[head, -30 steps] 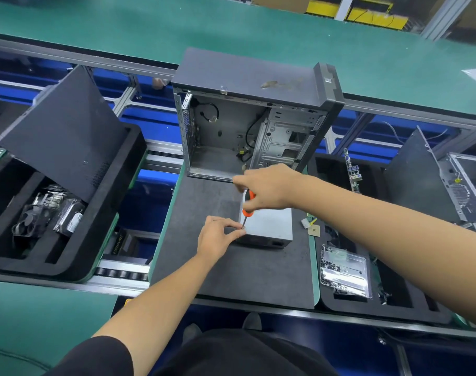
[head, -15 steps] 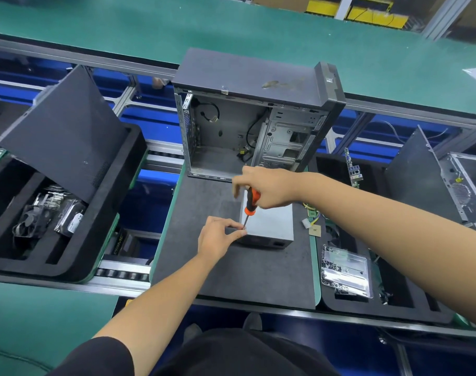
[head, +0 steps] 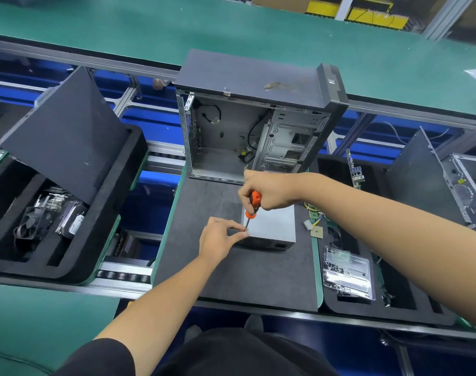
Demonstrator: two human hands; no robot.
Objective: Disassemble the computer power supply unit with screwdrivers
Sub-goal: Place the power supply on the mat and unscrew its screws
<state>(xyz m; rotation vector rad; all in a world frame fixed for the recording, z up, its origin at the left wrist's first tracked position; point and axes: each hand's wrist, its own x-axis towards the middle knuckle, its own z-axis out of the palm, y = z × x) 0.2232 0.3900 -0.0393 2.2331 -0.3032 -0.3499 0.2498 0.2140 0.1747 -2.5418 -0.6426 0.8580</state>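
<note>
Power supply unit (head: 270,229), a plain grey metal box, lies flat on the dark mat (head: 212,270) in front of you, just this side of the open computer case (head: 247,123), and both your hands meet at its near left corner. Your right hand (head: 269,189) is wrapped around the orange handle of the screwdriver (head: 251,206), fingers curled tight on it, with the shaft running down and slightly left from your fist to the top edge of the box. Your left hand (head: 220,238) sits directly below that grip, thumb and forefinger closed in a narrow pinch right at the screwdriver tip; whether they hold a screw or only steady the blade is too small to tell.

You appear to be working a cover screw at that corner, so the task looks to be in its early part: the lid is still on. The next move calls for keeping the blade upright in the screw head, pressing down from the fist while you turn, and letting the lower fingers catch the screw as it comes free so it does not roll off the mat.

Compared with a second ago, your right hand sits a little higher above the box, so more of the orange handle shows beneath your fist. Your left hand's pinch stays at the same corner, and the box has not shifted.
</note>
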